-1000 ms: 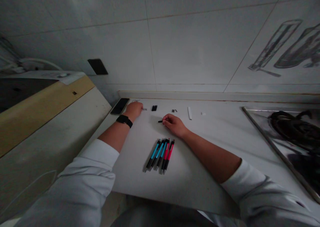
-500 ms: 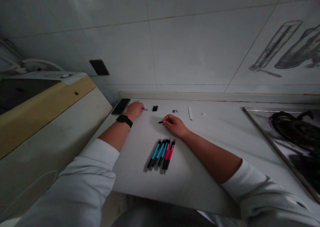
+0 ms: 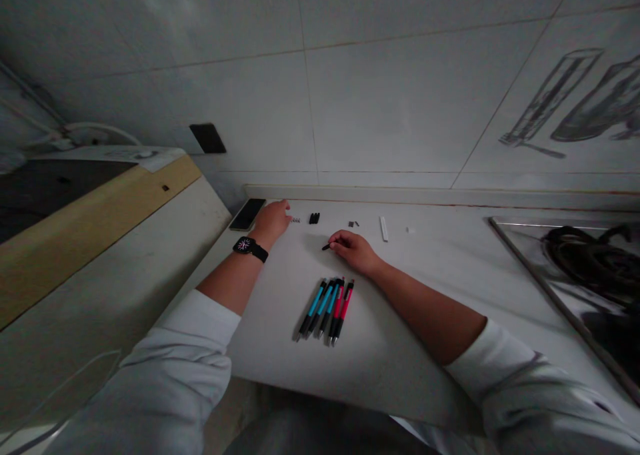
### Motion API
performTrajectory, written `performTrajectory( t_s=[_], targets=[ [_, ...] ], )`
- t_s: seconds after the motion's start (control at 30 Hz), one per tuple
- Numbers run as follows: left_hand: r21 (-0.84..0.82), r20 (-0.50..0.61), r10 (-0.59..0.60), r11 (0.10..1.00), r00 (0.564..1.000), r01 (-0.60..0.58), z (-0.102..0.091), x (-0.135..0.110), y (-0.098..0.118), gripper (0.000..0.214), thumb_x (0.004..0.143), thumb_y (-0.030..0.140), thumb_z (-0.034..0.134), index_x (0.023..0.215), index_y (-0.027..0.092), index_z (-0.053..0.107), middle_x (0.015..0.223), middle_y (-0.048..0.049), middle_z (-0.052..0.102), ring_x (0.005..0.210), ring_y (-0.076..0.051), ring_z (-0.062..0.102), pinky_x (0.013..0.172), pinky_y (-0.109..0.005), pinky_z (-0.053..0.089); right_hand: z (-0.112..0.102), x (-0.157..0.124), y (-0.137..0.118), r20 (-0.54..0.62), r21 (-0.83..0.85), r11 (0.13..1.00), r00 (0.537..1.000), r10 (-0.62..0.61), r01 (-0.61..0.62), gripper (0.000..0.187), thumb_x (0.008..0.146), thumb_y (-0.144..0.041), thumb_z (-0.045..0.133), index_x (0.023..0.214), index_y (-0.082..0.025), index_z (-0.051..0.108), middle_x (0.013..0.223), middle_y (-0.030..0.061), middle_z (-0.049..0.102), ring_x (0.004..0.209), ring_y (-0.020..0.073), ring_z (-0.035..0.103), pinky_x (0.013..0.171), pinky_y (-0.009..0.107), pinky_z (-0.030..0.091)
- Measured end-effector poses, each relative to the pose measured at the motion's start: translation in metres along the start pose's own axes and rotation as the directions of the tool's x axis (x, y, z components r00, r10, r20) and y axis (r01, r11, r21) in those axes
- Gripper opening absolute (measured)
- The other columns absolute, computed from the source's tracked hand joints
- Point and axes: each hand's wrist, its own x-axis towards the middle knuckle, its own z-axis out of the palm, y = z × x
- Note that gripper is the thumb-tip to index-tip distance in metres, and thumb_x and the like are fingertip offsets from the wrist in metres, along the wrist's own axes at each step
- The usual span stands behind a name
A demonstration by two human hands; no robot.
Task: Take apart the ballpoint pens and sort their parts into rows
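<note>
My left hand (image 3: 273, 220), with a black watch on its wrist, is at the back left of the counter. Its thumb and index finger are apart, beside a row of small metal spring-like pieces (image 3: 296, 220). Between the fingertips of my right hand (image 3: 354, 250) is a short black tube-like piece (image 3: 326, 247), held just above the counter. A few similar black pieces (image 3: 315, 218) lie together behind it. Nearer to me lies a group of pens (image 3: 323, 311), some blue and some red, all with black grips and silver tips.
A phone (image 3: 249, 214) lies left of my left hand. Rightward along the back are tiny dark pieces (image 3: 353, 223), a white strip (image 3: 384, 229) and a small white bit (image 3: 410, 230). A gas stove (image 3: 520, 268) borders the right; a pale cabinet (image 3: 165, 241) stands left.
My left thumb and index finger have parted beside the metal pieces, and the wrist has turned so the watch face shows. The black piece in my right hand is tilted more.
</note>
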Motion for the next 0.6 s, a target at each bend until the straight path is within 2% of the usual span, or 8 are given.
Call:
performTrajectory(
  t_s=[0.1,0.23,0.33,0.43,0.6],
  targets=[
    [-0.093,-0.006,0.068,0.993,0.998,-0.068,-0.005,-0.031,0.032,0.022,0.095,0.036,0.063,0.108,0.019,0.070,0.099,-0.0087,0.076,0.091,-0.023,0.068,0.080,-0.031,0.048,-0.004,0.000,0.002,-0.034,0.042,0.999,0.999,0.019,-0.018,0.028,0.090,-0.044,0.058,0.103,-0.021,0.067,0.074,-0.0011,0.062,0.066,0.0149,0.056,0.065,0.028,0.045],
    [-0.243,0.070,0.185,0.956,0.980,-0.163,0.013,-0.074,0.066,0.017,0.096,0.033,0.061,0.101,0.021,0.071,0.097,-0.0068,0.077,0.085,-0.021,0.068,0.075,-0.029,0.047,-0.017,0.003,0.003,-0.112,-0.060,0.997,0.992,-0.049,0.042,0.025,0.090,-0.038,0.057,0.106,-0.023,0.069,0.086,0.0027,0.069,0.079,0.0178,0.064,0.076,0.032,0.051],
    [-0.312,0.092,0.198,0.936,0.976,-0.160,0.031,-0.089,0.070,0.016,0.096,0.033,0.062,0.100,0.021,0.072,0.096,-0.0060,0.077,0.084,-0.020,0.069,0.074,-0.028,0.047,-0.031,0.013,-0.002,-0.196,-0.156,0.984,0.974,-0.113,0.082,0.024,0.087,-0.034,0.060,0.107,-0.023,0.068,0.095,0.0042,0.071,0.086,0.0183,0.066,0.081,0.033,0.051],
    [-0.343,0.077,0.196,0.926,0.978,-0.159,0.038,-0.089,0.064,0.015,0.096,0.032,0.062,0.101,0.022,0.071,0.097,-0.0060,0.077,0.086,-0.020,0.069,0.073,-0.028,0.047,-0.042,0.031,-0.012,-0.268,-0.263,0.964,0.958,-0.099,0.026,0.024,0.085,-0.032,0.065,0.107,-0.022,0.065,0.092,0.0037,0.072,0.082,0.0173,0.065,0.079,0.032,0.051],
    [-0.366,0.067,0.225,0.912,0.972,-0.186,0.035,-0.085,0.060,0.014,0.095,0.030,0.062,0.103,0.023,0.070,0.098,-0.0055,0.077,0.086,-0.021,0.070,0.073,-0.029,0.048,-0.043,0.079,-0.034,-0.199,-0.487,0.868,0.980,0.000,-0.099,0.018,0.087,-0.029,0.066,0.101,-0.020,0.068,0.086,0.0045,0.073,0.077,0.0160,0.064,0.076,0.030,0.050]
  ],
)
